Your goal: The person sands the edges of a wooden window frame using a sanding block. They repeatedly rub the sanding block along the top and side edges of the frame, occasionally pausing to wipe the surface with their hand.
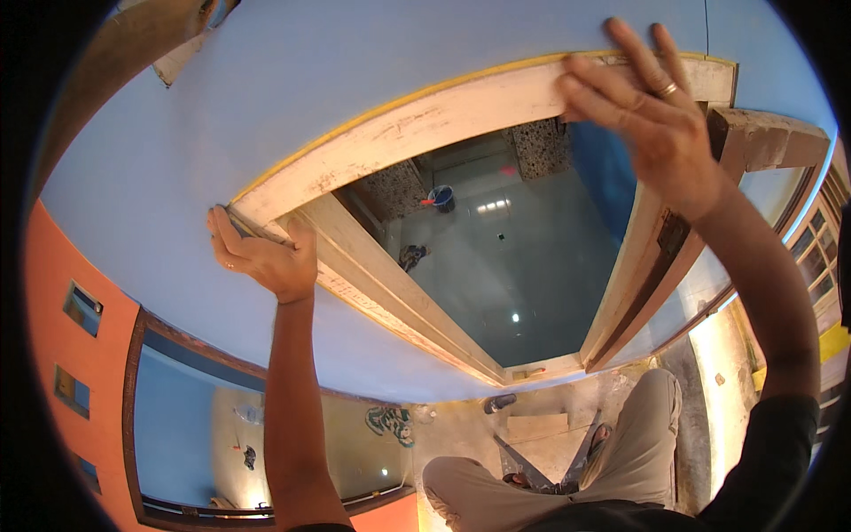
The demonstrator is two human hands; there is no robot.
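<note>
A pale wooden door frame [417,120] is set against a blue wall [292,97], with a yellow strip [381,111] running along its upper outer edge. My left hand [266,257] is at the frame's top left corner, fingers bent at the outer edge and thumb at the inner side, closed about the wood. Towards the top right, my right hand [651,124] is slightly blurred. Its fingers are spread over the frame's upper edge and the wall above, and I see nothing held in them. A ring shows on each hand.
A brown door leaf [767,142] stands open at the right. Through the doorway are a tiled floor [523,257] and a dark bucket [441,199]. Below me are my legs [634,434] and dark slanting supports [523,461]. An orange wall [75,328] with small openings is at left.
</note>
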